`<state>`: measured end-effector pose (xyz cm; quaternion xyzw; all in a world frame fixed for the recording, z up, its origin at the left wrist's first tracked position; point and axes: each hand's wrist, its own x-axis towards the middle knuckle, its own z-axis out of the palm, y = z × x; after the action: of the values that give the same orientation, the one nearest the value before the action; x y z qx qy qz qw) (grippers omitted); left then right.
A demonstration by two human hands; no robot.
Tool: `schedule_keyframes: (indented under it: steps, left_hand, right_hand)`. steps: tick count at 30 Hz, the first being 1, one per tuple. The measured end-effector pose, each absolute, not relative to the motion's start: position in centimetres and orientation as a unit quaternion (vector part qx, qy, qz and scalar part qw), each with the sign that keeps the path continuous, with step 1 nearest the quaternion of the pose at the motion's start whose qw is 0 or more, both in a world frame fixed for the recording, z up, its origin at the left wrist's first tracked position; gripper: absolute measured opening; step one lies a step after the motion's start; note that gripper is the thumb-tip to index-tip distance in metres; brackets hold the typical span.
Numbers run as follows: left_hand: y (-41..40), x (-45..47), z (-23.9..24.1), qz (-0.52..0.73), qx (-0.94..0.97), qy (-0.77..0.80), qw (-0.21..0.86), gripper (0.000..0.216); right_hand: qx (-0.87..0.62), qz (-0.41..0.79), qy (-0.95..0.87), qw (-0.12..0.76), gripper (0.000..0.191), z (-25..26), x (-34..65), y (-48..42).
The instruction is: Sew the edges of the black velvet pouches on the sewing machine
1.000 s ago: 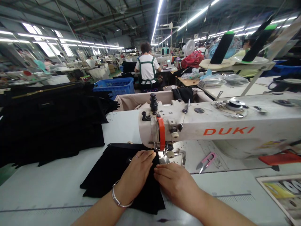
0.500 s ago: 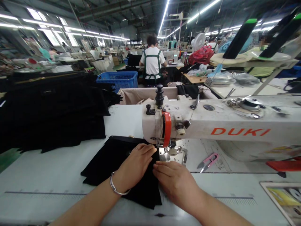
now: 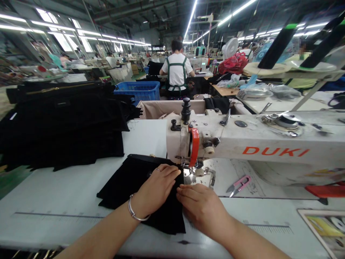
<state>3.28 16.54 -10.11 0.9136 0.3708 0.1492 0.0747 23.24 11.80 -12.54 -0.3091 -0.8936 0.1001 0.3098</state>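
A black fabric piece (image 3: 126, 180), layered and dark, lies on the sewing table with its right edge by the presser foot of the sewing machine (image 3: 229, 133). My left hand (image 3: 159, 185), with a ring and a bracelet on its wrist, rests flat on top, fingers stretched toward the needle area. At the right edge, my right hand (image 3: 202, 205) has its fingers together on the cloth; its thumb is hidden. The orange guard (image 3: 194, 147) partly covers the needle, so the stitching point cannot be seen.
Pink-handled thread snips (image 3: 239, 185) lie right of the metal plate. A tall stack of black fabric pieces (image 3: 61, 126) occupies the left of the table. Behind are a blue basket (image 3: 138, 91), a fabric-lined bin (image 3: 172, 107) and a seated person (image 3: 176, 70). Thread cones (image 3: 277, 46) stand upper right.
The whole view has shifted slightly, with the machine and stack appearing a little farther right. Both hands keep nearly the same pose on the black fabric piece.
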Motion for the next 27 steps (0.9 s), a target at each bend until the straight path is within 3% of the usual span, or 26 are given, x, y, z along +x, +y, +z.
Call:
schedule_keyframes:
  steps: [12, 16, 21, 23, 25, 27]
  left_hand:
    - [16.8, 3.7, -10.3, 0.117, 0.914, 0.385, 0.048, 0.035]
    - [15.9, 2.9, -9.4, 0.111, 0.915, 0.385, 0.056, 0.040]
    - [11.7, 0.9, -7.9, 0.073, 0.929, 0.347, 0.108, 0.085]
    - [10.2, 0.5, -8.2, 0.079, 0.935, 0.332, 0.100, 0.072]
    - [9.2, 0.6, -9.0, 0.103, 0.936, 0.326, 0.084, 0.055]
    - [8.7, 0.9, -9.9, 0.133, 0.930, 0.336, 0.067, 0.056]
  right_hand:
    - [-0.324, 0.120, -0.885, 0.311, 0.033, -12.7, 23.1, 12.3]
    - [-0.328, 0.144, -0.896, 0.264, 0.033, -10.7, 24.1, 11.9]
    - [-0.390, 0.136, -0.899, 0.143, 0.070, -7.7, 28.3, 10.9]
    - [-0.419, 0.098, -0.895, 0.121, 0.062, -7.9, 29.2, 11.5]
    - [-0.467, 0.059, -0.873, 0.129, 0.037, -8.7, 28.9, 12.8]
    - [-0.523, 0.033, -0.838, 0.150, 0.017, -9.5, 27.7, 14.3]
